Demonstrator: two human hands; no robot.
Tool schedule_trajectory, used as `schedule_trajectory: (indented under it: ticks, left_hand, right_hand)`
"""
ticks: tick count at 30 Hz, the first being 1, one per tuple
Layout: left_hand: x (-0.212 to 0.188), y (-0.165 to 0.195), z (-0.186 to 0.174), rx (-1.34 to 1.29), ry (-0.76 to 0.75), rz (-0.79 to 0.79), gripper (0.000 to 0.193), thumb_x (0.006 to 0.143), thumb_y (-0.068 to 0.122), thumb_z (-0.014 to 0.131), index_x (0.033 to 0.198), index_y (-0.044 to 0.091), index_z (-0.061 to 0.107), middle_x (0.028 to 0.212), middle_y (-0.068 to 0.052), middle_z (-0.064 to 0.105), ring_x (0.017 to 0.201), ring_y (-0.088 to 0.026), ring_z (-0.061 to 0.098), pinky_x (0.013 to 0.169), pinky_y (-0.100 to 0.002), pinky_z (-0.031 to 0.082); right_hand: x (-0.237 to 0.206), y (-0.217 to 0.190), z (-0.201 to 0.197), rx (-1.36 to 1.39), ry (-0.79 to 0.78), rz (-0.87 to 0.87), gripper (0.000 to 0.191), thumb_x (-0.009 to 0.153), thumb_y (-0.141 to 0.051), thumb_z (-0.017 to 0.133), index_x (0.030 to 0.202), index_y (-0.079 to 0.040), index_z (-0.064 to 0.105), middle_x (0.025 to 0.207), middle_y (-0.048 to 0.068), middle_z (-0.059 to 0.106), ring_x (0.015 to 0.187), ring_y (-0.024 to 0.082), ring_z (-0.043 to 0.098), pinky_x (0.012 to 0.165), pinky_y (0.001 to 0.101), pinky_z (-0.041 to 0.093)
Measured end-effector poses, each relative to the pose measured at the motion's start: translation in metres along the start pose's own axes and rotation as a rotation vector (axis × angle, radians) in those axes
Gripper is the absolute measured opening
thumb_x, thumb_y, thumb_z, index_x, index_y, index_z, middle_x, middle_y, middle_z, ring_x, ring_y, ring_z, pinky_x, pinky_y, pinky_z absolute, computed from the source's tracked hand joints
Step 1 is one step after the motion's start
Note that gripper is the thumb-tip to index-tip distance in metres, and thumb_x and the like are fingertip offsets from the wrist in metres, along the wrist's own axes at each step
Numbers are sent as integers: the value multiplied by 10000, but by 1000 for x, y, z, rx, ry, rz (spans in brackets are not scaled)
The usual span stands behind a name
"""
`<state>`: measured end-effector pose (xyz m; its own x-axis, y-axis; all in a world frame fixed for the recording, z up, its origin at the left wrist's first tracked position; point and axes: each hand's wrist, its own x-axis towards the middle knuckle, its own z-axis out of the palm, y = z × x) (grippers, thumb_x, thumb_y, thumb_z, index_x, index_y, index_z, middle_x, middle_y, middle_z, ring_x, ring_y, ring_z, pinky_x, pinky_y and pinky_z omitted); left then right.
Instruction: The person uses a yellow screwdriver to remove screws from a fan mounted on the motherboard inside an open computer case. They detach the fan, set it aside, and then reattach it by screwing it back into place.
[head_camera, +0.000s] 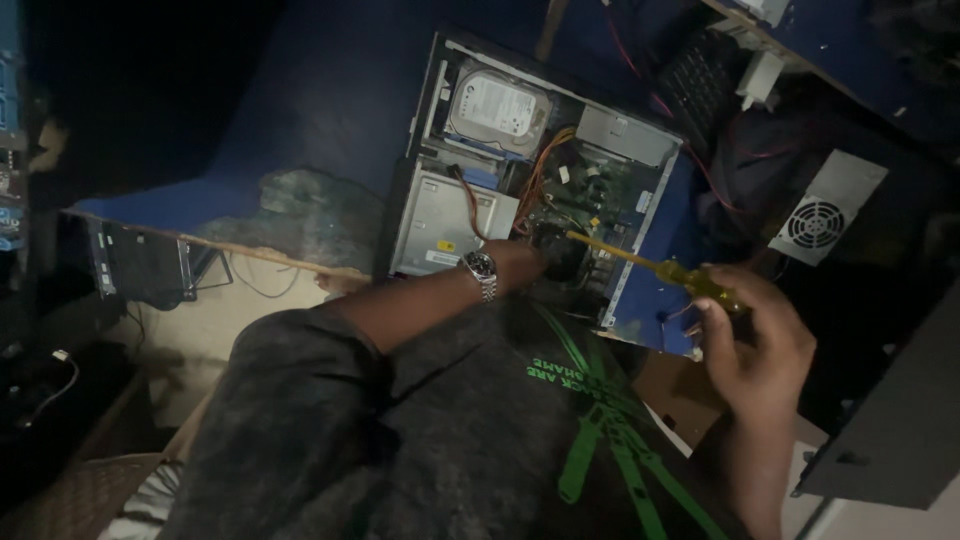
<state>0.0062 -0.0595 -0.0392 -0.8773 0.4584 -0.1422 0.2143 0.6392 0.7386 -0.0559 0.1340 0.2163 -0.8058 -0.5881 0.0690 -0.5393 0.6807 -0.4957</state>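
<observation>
— Nearest the hands? A yellow-handled screwdriver (655, 266), lying at a slant over the lower right corner of the open computer case (655, 215); tip down among the dark parts by the black fan housing (560, 250), handle reaching out past the case's edge.

— Held how? By the right hand (755, 340), fingers curled and closed around the handle's end; thumb side turned toward the case.

— And the left hand (520, 262)? Pushed into the case just beside the screwdriver's tip, touching or close against the black fan housing; fingers hidden in the dark there, so cannot tell whether closed or spread; a metal wristwatch (482, 270) on that wrist, a dark sleeve behind it.

— Inside the case? A silver hard drive (497, 110) at the upper left; a grey metal drive box (447, 218) below it; orange and red cables (540, 170) running between drive and green circuit board (600, 190); a grey power supply block (625, 135) at the upper right.

— Around it? Case lying flat on a blue worktop (300, 130) with a worn, chipped front edge; a loose white power unit with a round fan grille (825, 210) well off to the right; a black keyboard (700, 80) above, partly in shadow; a dark shirt with green print (600, 420) in the foreground.
</observation>
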Motion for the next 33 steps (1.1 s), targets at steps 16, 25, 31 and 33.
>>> schedule_trajectory:
  ticks: [16, 25, 31, 33]
  left_hand:
    - [4, -5, 6, 97, -34, 68, 188, 937, 181, 565, 1031, 113, 713, 943, -110, 766, 908, -283, 751, 767, -415, 599]
    - [4, -8, 10, 46, 75, 79, 166, 916, 150, 585, 966, 97, 735, 897, -140, 759, 857, -295, 757, 709, -410, 605]
    - [5, -8, 14, 68, 76, 14, 145, 899, 153, 608, 913, 108, 746, 869, -118, 761, 828, -290, 759, 661, -424, 607]
    - [7, -8, 11, 84, 6, 4, 135, 892, 171, 624, 900, 115, 747, 879, -116, 761, 824, -284, 760, 672, -419, 608]
  right_hand:
    - [17, 7, 11, -30, -21, -100, 178, 1047, -7, 715, 1214, 12, 659, 1195, 158, 742, 1036, 212, 758, 879, 287, 609]
    - [24, -3, 11, -47, -34, -125, 182, 1050, -22, 722, 1218, 6, 660, 1158, 163, 737, 1053, 221, 755, 896, 298, 606]
    - [25, -10, 14, -51, -66, -111, 166, 1016, 23, 680, 1181, 8, 661, 1190, 163, 735, 1046, 231, 761, 872, 320, 628]
    - [23, -13, 12, -127, -53, -134, 169, 990, 20, 707, 1151, 2, 663, 1193, 174, 732, 1055, 261, 756, 865, 338, 615]
